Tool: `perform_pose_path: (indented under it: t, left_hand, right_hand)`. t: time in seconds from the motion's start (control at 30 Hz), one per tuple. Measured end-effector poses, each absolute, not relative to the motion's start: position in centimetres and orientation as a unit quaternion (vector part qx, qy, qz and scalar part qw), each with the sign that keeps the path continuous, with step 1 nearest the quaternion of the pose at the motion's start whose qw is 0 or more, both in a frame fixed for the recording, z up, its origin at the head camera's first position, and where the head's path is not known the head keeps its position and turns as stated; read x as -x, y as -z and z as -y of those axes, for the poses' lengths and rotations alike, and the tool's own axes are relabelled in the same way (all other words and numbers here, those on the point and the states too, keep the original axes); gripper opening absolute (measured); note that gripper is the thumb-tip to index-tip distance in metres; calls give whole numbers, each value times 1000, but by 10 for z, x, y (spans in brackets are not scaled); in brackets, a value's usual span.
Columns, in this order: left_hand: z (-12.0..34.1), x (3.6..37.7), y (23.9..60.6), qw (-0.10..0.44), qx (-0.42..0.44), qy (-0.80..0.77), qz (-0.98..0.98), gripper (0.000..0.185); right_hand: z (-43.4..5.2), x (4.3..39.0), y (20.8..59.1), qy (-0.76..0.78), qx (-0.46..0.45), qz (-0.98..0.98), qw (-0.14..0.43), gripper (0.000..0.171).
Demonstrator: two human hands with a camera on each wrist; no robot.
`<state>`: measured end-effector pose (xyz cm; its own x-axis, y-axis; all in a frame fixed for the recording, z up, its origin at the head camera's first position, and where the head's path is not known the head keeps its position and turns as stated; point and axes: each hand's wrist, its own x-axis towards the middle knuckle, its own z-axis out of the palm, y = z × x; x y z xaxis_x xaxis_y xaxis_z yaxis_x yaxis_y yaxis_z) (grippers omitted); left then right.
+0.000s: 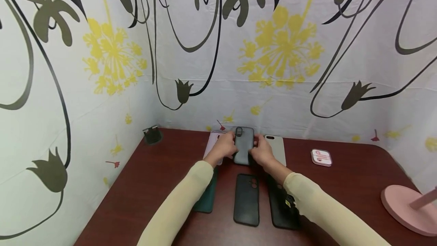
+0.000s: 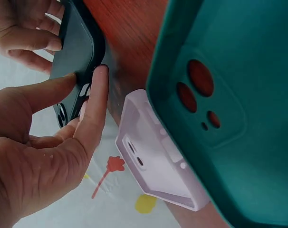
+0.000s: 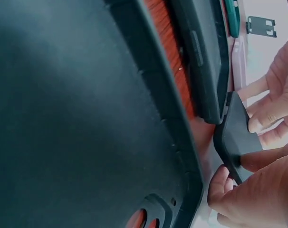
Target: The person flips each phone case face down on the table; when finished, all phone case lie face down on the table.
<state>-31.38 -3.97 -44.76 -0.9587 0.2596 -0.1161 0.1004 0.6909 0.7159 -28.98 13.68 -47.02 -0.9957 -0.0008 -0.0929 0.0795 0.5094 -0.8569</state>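
Observation:
A dark grey phone case (image 1: 244,145) is at the far middle of the red-brown table (image 1: 153,177), lengthwise, with its camera cutout at the far end. My left hand (image 1: 231,145) pinches its left edge and my right hand (image 1: 257,148) pinches its right edge. In the left wrist view my left hand (image 2: 87,78) has thumb and forefinger on the dark case (image 2: 77,47), with the right hand's fingers (image 2: 25,40) on the other side. In the right wrist view my right hand (image 3: 232,173) grips the case (image 3: 236,137).
A lilac case (image 1: 212,141) lies left of the held one, a pale grey case (image 1: 278,147) to its right. Nearer me lie a teal case (image 1: 206,196) and two black cases (image 1: 246,199) (image 1: 283,206). A small pink item (image 1: 321,157), a pink stand base (image 1: 406,208) and a black clip (image 1: 152,134) stand around.

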Motion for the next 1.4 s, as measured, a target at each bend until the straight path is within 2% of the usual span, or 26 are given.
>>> perform_pose_path:
  t: [0.37, 0.63, 1.0, 1.23, 1.4]
  left_hand:
    - [32, 319, 447, 112, -77, -363, -922, 53]
    - [29, 322, 450, 131, -43, -358, -924, 52]
    - [28, 322, 454, 119, -46, -349, -928, 56]
    - [31, 327, 455, 134, -52, -344, -928, 60]
    - [42, 324, 443, 155, -49, -401, -901, 67]
  right_hand:
    - [-140, 296, 476, 392, 35, -919, -10, 62]
    - [-141, 298, 477, 365, 45, -930, -1, 63]
    - [-134, 294, 477, 328, 54, -943, -16, 65]
    - [-135, 295, 479, 326, 53, -944, -5, 68]
    - [-137, 294, 478, 356, 52, -933, -2, 70]
